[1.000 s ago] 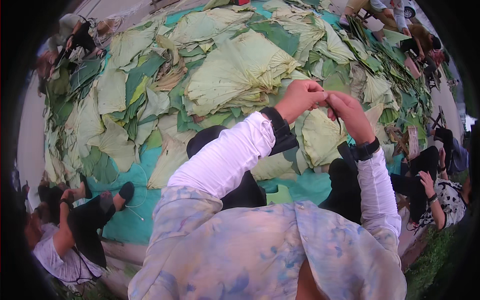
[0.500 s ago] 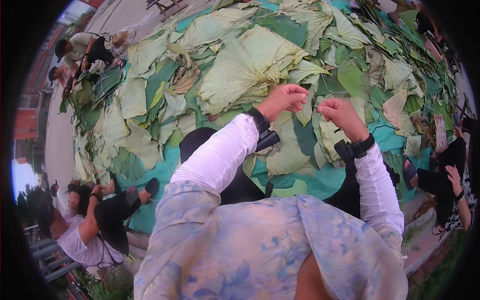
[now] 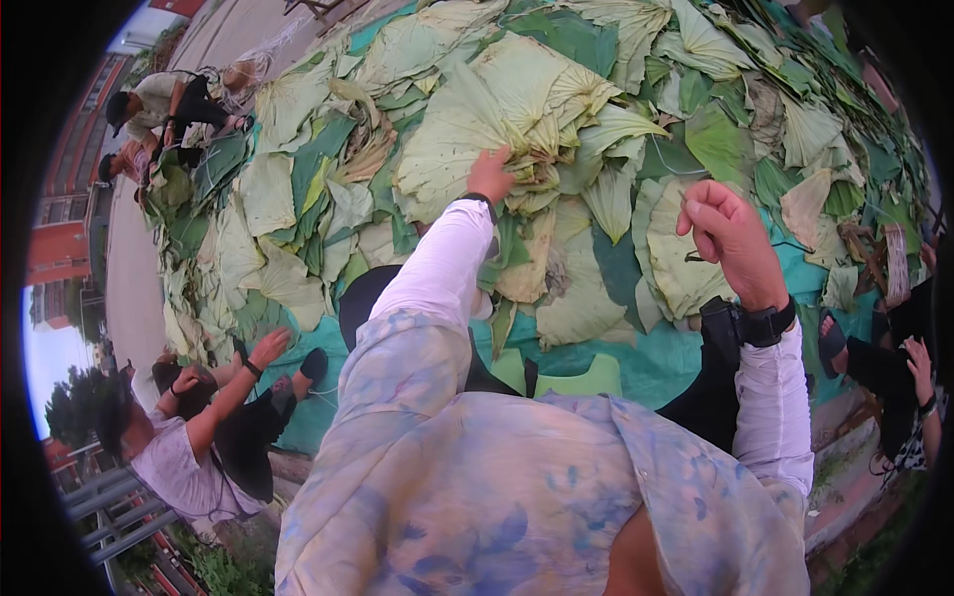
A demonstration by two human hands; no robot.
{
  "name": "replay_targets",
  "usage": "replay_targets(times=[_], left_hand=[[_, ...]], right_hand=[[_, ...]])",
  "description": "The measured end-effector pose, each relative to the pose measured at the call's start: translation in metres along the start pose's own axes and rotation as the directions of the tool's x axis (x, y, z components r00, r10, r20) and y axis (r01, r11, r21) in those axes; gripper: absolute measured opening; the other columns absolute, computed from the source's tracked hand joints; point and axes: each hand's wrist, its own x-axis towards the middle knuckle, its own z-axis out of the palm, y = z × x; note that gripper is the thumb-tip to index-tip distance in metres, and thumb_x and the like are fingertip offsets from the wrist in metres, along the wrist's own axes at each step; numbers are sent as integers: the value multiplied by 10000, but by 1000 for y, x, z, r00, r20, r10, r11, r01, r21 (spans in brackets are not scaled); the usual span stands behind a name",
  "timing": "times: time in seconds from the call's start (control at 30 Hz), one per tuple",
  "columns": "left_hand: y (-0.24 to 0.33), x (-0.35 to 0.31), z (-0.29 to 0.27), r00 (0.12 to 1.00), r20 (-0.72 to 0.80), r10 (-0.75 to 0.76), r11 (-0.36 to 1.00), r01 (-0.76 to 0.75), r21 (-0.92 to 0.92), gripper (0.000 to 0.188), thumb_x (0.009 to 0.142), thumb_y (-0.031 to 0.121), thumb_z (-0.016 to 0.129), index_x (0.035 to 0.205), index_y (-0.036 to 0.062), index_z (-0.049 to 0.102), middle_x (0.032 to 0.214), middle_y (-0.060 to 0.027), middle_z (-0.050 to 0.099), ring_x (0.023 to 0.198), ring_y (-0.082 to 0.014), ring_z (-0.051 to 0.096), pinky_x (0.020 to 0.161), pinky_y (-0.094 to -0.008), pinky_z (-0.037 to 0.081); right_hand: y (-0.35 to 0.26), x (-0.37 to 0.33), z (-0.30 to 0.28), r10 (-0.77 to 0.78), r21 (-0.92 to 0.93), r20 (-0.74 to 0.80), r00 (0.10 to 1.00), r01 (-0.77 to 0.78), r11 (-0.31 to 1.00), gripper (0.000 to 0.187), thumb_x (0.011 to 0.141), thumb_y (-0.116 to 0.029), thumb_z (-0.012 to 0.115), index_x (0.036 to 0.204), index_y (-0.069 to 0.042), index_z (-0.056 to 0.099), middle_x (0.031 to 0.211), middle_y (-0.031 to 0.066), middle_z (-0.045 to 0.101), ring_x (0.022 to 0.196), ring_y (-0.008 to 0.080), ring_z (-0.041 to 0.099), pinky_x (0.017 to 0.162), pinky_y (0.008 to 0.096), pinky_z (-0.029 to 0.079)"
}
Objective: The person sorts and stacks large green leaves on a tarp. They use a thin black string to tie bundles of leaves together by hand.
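Broad dried pale-green leaves with radiating veins, resembling lotus leaves, lie in a large heap before me. My left hand (image 3: 490, 175) reaches forward to the big folded leaf bundle (image 3: 512, 94), its fingers stretched out at the crumpled, gathered edge. Raised on the right, above a flat pale leaf (image 3: 674, 243), is my right hand (image 3: 733, 238). Its fingers are curled with thumb and forefinger close together; anything between them is too small to make out. A small dark curved piece (image 3: 699, 257) shows just below those fingers.
A turquoise sheet (image 3: 646, 363) lies under the heap. Close to me is a light-green plastic stool (image 3: 581, 379). One person (image 3: 199, 437) sits at the left, others at the far left and right edge. A wooden piece (image 3: 896, 263) stands at the right.
My hands have moved apart from near each other. The left has reached forward and left onto the leaf bundle; the right has shifted right. The person at the left has stretched an arm out.
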Motion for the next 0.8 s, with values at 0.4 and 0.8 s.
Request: replay_targets(times=[0.4, 0.8], left_hand=[[-1, 10, 22, 992, -120, -44, 953, 78, 294, 326, 709, 62, 535, 1013, 142, 449, 965, -156, 487, 892, -346, 521, 714, -440, 450], [26, 13, -30, 865, -494, -89, 990, 22, -141, 275, 762, 176, 586, 1016, 93, 519, 780, -130, 624, 733, -305, 594, 641, -382, 454]], right_hand=[[-2, 0, -4, 5, 4, -54, 999, -5, 1000, 111, 835, -172, 522, 856, -63, 514, 713, -1, 557, 491, 21, 382, 442, 162, 280], [-1, 6, 1, -21, -54, -58, 998, 18, 998, 112, 844, -179, 505, 854, -67, 506, 699, -12, 536, 462, 16, 351, 425, 166, 244]])
